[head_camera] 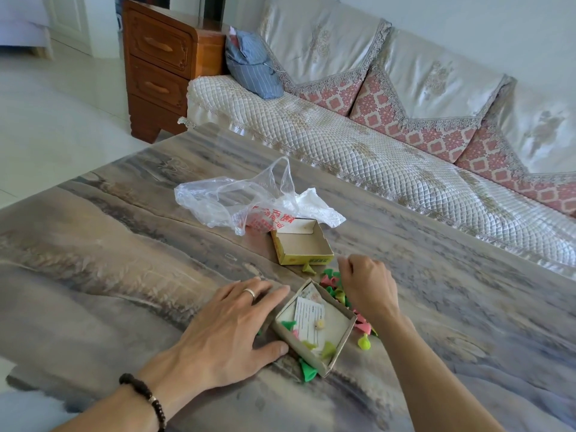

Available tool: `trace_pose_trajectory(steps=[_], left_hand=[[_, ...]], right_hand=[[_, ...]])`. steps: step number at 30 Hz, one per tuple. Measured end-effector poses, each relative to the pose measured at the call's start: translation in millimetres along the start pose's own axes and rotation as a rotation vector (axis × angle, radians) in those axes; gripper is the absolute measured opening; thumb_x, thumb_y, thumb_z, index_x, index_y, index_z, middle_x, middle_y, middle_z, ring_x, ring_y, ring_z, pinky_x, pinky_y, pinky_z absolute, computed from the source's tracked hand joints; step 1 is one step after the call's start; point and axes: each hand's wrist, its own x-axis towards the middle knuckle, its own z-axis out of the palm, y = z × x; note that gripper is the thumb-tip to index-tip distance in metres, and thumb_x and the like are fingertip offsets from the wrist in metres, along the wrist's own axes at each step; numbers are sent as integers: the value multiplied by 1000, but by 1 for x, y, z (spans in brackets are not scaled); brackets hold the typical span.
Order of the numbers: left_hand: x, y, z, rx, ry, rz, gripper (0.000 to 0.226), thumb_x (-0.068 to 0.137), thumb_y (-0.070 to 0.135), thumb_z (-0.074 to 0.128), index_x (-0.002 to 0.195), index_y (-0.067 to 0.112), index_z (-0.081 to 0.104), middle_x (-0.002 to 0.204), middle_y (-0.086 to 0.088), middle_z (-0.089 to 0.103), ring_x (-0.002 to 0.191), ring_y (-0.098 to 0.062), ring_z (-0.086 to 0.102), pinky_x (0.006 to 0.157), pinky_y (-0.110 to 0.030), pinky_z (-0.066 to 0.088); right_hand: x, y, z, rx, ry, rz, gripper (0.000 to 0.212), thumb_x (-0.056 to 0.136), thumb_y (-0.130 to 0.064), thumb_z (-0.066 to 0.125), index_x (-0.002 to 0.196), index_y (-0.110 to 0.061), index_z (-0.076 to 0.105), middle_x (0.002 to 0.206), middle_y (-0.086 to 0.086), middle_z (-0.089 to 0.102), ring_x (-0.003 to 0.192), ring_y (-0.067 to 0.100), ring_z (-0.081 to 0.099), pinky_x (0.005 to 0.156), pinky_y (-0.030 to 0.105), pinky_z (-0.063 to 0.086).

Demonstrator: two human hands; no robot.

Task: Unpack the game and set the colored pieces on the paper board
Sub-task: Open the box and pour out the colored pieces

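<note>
The left hand (230, 325) lies flat and spread on the table (124, 275), palm down, its fingertips touching the near-left wall of a shallow cardboard box tray (314, 325) and its thumb against the tray's near corner; a ring sits on one finger and a dark bead bracelet (146, 397) circles the wrist. The right hand (367, 285) is on the far-right side of the same tray, knuckles up and fingers curled downward over a scatter of small pieces; whether it pinches one cannot be told, because the fingertips are hidden. Inside the tray, between the two hands, lie a folded printed paper sheet (308, 319), a few green and yellow-green cone-shaped pieces (327, 349) and a pink one. More pink and green pieces (330, 280) lie on the table just under and beside the right hand, a yellow-green one (364, 342) sits near the right forearm, and a green one (307, 372) pokes out under the tray's near edge, just past the left thumb. Beyond the right hand's knuckles stands the other box half (300, 241), yellow outside and open upward, with one yellow piece (308, 269) at its near side. Farther out, touching that box, is a crumpled clear plastic bag (237, 201) with red print. A quilted sofa (374, 145) runs along the table's far edge.
</note>
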Motion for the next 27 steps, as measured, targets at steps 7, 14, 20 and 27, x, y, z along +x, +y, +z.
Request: trace_pose_trajectory(steps=[7, 14, 20, 27], left_hand=[[52, -1, -28, -31, -227, 170, 115, 62, 49, 79, 149, 41, 4, 156, 18, 13, 142, 2, 7, 112, -13, 7], [81, 10, -26, -28, -447, 170, 129, 56, 45, 87, 152, 34, 2, 154, 6, 26, 139, -9, 22, 114, -24, 21], [74, 10, -29, -40, -404, 178, 125, 57, 47, 87, 152, 28, 7, 155, 7, 24, 138, -11, 24, 109, -22, 18], [69, 8, -26, -28, -359, 142, 126, 58, 52, 84, 152, 29, 4, 158, 8, 15, 141, -9, 18, 111, -20, 14]], right_hand=[[-35, -13, -43, 233, -116, -292, 12, 85, -20, 60, 76, -22, 68, 72, -11, 65, 69, 7, 59, 63, 25, 49], [-53, -24, -59, -29, -572, -496, 51, 81, -25, 61, 131, -33, 52, 123, -19, 51, 113, -1, 47, 93, 15, 37], [-51, -26, -40, -107, -598, -578, 79, 74, -40, 73, 142, -37, 32, 138, -17, 39, 126, 6, 36, 106, 26, 34], [-42, -32, -34, 5, -632, -472, 49, 77, -28, 71, 121, -28, 48, 119, -8, 57, 105, 13, 54, 86, 27, 48]])
